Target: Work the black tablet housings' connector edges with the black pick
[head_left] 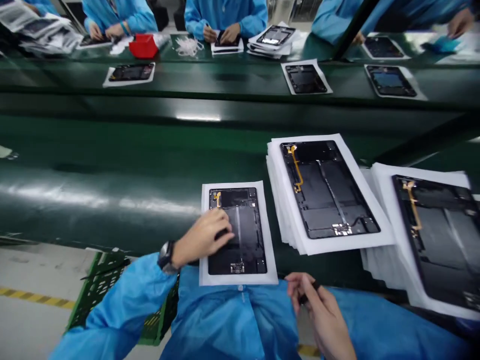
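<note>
**Surroundings at the line**

Green worktop carries two stacks of tablet back panels on white sheets, right of centre. Far side: co-workers in blue smocks seated at further panels; red bin and white plastic strands between them. Green plastic crate on floor, near yellow stripe.

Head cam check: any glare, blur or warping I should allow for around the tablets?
In the head view, glare streaks cross the green bench; the wide lens bows that bench and stretches the right-edge tablet; the tablet under the left hand shows no strong glare; the black item in the right hand is partly hidden by fingers.
</note>
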`<state>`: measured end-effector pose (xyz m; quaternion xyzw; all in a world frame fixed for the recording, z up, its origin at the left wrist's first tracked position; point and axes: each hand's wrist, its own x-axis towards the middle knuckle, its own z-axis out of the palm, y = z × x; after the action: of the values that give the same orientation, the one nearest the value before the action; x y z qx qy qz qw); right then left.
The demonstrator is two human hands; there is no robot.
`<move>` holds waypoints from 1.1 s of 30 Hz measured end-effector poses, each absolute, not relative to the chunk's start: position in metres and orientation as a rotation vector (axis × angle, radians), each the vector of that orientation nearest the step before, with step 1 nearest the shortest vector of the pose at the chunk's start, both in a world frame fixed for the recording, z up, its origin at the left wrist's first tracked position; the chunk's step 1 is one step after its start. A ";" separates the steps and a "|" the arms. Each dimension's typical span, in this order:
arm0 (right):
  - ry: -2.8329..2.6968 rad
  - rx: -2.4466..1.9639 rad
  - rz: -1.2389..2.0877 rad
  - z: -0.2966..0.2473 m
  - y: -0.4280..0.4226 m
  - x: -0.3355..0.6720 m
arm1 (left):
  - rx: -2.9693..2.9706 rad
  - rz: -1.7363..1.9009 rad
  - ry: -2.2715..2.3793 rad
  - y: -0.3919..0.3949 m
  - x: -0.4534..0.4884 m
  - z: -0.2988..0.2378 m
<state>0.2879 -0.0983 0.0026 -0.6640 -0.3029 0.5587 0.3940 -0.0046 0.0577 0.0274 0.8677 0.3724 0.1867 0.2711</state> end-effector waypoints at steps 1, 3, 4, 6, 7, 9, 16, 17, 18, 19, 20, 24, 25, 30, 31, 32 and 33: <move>-0.709 -1.660 1.389 0.005 -0.094 0.286 | 2.330 0.493 0.984 0.042 0.003 0.025; -0.642 -1.642 1.283 0.008 -0.089 0.283 | 2.305 0.498 1.027 0.012 0.017 0.020; -0.630 -1.645 1.237 0.008 -0.088 0.282 | 2.298 0.525 1.064 -0.002 0.023 0.017; -0.622 -1.640 1.216 0.006 -0.088 0.279 | 2.289 0.559 1.169 -0.027 0.033 0.008; -0.629 -1.627 1.237 0.004 -0.089 0.278 | 2.291 0.582 1.218 -0.037 0.036 0.004; -0.675 -1.596 1.290 0.001 -0.091 0.274 | 2.299 0.629 1.288 -0.052 0.040 -0.005; -1.019 -1.664 1.063 -0.014 -0.089 0.263 | 2.324 0.694 1.304 -0.061 0.043 -0.015; -1.059 -1.660 1.034 -0.017 -0.089 0.262 | 2.310 0.685 1.302 -0.061 0.043 -0.014; -1.098 -1.650 1.012 -0.020 -0.089 0.261 | 2.295 0.678 1.299 -0.061 0.043 -0.013; -1.135 -1.636 0.991 -0.022 -0.088 0.259 | 2.279 0.673 1.298 -0.061 0.044 -0.012; -1.168 -1.625 0.963 -0.023 -0.088 0.258 | 2.260 0.666 1.299 -0.061 0.045 -0.011; -1.272 -1.598 0.809 -0.025 -0.088 0.251 | 2.171 0.658 1.326 -0.064 0.048 -0.009; -1.294 -1.593 0.781 -0.025 -0.087 0.249 | 2.153 0.654 1.332 -0.065 0.048 -0.010; -1.377 -1.582 0.609 -0.025 -0.087 0.239 | 2.090 0.662 1.367 -0.067 0.050 -0.009; -1.390 -1.574 0.572 -0.025 -0.087 0.237 | 2.081 0.666 1.371 -0.067 0.050 -0.009; -1.403 -1.565 0.544 -0.025 -0.087 0.235 | 2.074 0.669 1.372 -0.066 0.050 -0.008; -1.415 -1.554 0.525 -0.024 -0.087 0.233 | 2.069 0.670 1.370 -0.066 0.050 -0.008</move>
<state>0.2330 -0.0869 -0.0245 -0.6337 -0.5770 0.2141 0.4687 0.0502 -0.0662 -0.0081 0.7724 0.5113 0.2500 0.2818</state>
